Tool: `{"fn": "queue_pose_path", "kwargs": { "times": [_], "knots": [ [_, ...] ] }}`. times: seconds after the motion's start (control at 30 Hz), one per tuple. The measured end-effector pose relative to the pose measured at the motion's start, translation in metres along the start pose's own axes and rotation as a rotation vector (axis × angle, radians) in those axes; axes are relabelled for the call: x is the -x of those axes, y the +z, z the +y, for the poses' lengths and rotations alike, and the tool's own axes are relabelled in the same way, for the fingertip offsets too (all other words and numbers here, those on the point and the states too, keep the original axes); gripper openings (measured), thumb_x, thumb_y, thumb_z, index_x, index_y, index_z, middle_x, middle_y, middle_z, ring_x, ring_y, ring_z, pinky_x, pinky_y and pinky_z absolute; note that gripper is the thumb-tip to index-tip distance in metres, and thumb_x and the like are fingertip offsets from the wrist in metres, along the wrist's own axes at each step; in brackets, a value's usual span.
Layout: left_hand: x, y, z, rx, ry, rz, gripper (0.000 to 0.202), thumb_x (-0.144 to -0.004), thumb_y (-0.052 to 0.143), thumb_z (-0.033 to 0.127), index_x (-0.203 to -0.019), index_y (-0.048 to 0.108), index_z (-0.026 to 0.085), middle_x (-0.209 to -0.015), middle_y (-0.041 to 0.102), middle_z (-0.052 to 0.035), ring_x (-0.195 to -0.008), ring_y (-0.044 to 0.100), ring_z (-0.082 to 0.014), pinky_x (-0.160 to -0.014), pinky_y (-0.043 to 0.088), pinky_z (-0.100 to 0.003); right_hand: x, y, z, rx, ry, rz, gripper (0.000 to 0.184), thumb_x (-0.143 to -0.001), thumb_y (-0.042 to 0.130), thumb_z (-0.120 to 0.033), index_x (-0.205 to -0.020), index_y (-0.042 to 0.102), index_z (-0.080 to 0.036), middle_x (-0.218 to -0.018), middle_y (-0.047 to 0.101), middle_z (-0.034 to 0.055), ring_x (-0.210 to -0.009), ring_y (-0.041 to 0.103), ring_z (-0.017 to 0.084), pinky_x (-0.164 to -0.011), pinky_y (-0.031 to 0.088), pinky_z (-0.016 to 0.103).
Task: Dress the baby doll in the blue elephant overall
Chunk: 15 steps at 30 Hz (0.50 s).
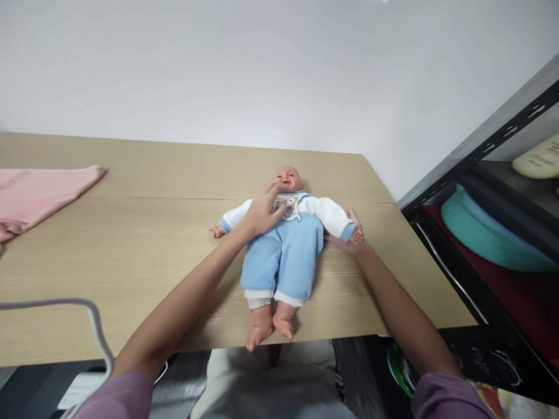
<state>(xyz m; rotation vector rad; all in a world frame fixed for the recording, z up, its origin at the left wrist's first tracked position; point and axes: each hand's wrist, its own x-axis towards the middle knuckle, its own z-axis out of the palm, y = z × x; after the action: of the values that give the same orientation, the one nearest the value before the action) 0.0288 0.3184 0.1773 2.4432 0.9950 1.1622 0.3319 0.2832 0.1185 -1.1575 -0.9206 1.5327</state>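
A baby doll [279, 250] lies on its back on the wooden table, its head toward the wall and its bare feet at the front edge. It wears a white top with a printed picture and light blue trousers. My left hand [265, 212] rests across the doll's chest, fingers stretched toward its chin and thumb apart. Beside the doll's arm on the right is my right hand [349, 238], palm turned up and partly hidden beneath the doll's sleeve and small hand. Its thumb and fingers are apart around that arm.
A pink cloth [43, 195] lies on the table [152, 250] at the left. A grey cable [87, 305] crosses the lower left. To the right stands a black shelf rack [463, 169] holding a teal item [484, 233] and a cream bottle [539, 158]. A white wall borders the table's back.
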Motion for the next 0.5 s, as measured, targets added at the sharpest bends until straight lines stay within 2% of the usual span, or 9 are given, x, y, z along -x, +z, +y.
{"fn": "queue_pose_path", "kwargs": {
  "times": [0.07, 0.13, 0.2, 0.27, 0.3, 0.37, 0.43, 0.5],
  "knots": [
    [0.01, -0.015, -0.015, -0.099, -0.157, 0.104, 0.033, -0.105, 0.049, 0.036, -0.127, 0.066, 0.02, -0.135, 0.073, -0.0156, -0.133, 0.063, -0.0333, -0.121, 0.047, -0.052, -0.002, -0.006, -0.004, -0.036, 0.062, -0.011, 0.066, -0.095, 0.049, -0.085, -0.117, 0.079, -0.031, -0.105, 0.088, 0.007, -0.101, 0.083, 0.033, -0.087, 0.068, 0.052],
    [0.019, -0.028, -0.032, -0.222, -0.358, 0.114, 0.035, -0.105, 0.049, 0.041, -0.123, 0.068, 0.018, -0.133, 0.074, -0.0191, -0.13, 0.063, -0.0374, -0.119, 0.047, -0.055, -0.004, -0.007, -0.007, -0.069, 0.115, 0.002, 0.051, -0.097, 0.061, -0.072, -0.111, 0.081, -0.027, -0.094, 0.088, 0.0066, -0.09, 0.084, 0.03, -0.084, 0.069, 0.047],
    [0.029, -0.039, -0.045, -0.285, -0.551, -0.031, 0.044, -0.105, 0.046, 0.051, -0.117, 0.07, 0.016, -0.129, 0.076, -0.0238, -0.127, 0.066, -0.0419, -0.114, 0.048, -0.056, -0.004, -0.004, -0.007, -0.078, 0.127, 0.036, 0.033, -0.095, 0.072, -0.055, -0.103, 0.081, -0.024, -0.085, 0.086, 0.0053, -0.078, 0.083, 0.027, -0.078, 0.07, 0.04],
    [0.036, -0.046, -0.049, -0.283, -0.682, -0.208, 0.059, -0.106, 0.04, 0.064, -0.109, 0.072, 0.015, -0.123, 0.079, -0.0277, -0.122, 0.07, -0.0458, -0.108, 0.051, -0.054, -0.001, 0.002, -0.006, -0.067, 0.112, 0.062, 0.022, -0.092, 0.077, -0.044, -0.096, 0.081, -0.023, -0.078, 0.085, 0.0045, -0.066, 0.08, 0.024, -0.069, 0.069, 0.035],
    [0.039, -0.047, -0.049, -0.257, -0.725, -0.26, 0.067, -0.106, 0.037, 0.07, -0.105, 0.073, 0.015, -0.121, 0.08, -0.0286, -0.12, 0.072, -0.0471, -0.105, 0.052, -0.054, 0.001, 0.006, -0.005, -0.064, 0.111, 0.06, 0.02, -0.091, 0.078, -0.042, -0.094, 0.08, -0.022, -0.075, 0.084, 0.0046, -0.062, 0.078, 0.023, -0.065, 0.068, 0.035],
    [0.043, -0.046, -0.041, -0.133, -0.783, -0.295, 0.077, -0.103, 0.033, 0.08, -0.102, 0.076, 0.016, -0.118, 0.082, -0.0265, -0.116, 0.075, -0.0473, -0.102, 0.054, -0.052, 0.008, 0.016, -0.003, -0.043, 0.119, 0.055, 0.024, -0.092, 0.079, -0.045, -0.094, 0.08, -0.021, -0.07, 0.081, 0.0047, -0.054, 0.074, 0.022, -0.055, 0.065, 0.034],
    [0.042, -0.045, -0.027, 0.074, -0.808, -0.272, 0.078, -0.099, 0.04, 0.086, -0.104, 0.08, 0.019, -0.112, 0.086, -0.0206, -0.111, 0.078, -0.0442, -0.098, 0.058, -0.052, 0.018, 0.03, -0.004, -0.01, 0.134, 0.043, 0.027, -0.09, 0.084, -0.047, -0.097, 0.08, -0.021, -0.067, 0.08, 0.0037, -0.051, 0.072, 0.022, -0.049, 0.063, 0.033],
    [0.041, -0.047, -0.01, 0.233, -0.786, -0.227, 0.074, -0.095, 0.051, 0.087, -0.107, 0.083, 0.022, -0.099, 0.087, -0.0155, -0.099, 0.08, -0.0398, -0.091, 0.062, -0.051, 0.028, 0.045, -0.006, 0.016, 0.101, 0.042, 0.028, -0.084, 0.091, -0.04, -0.104, 0.08, -0.023, -0.072, 0.081, 0.0018, -0.058, 0.075, 0.022, -0.051, 0.064, 0.031]
  ]
}}
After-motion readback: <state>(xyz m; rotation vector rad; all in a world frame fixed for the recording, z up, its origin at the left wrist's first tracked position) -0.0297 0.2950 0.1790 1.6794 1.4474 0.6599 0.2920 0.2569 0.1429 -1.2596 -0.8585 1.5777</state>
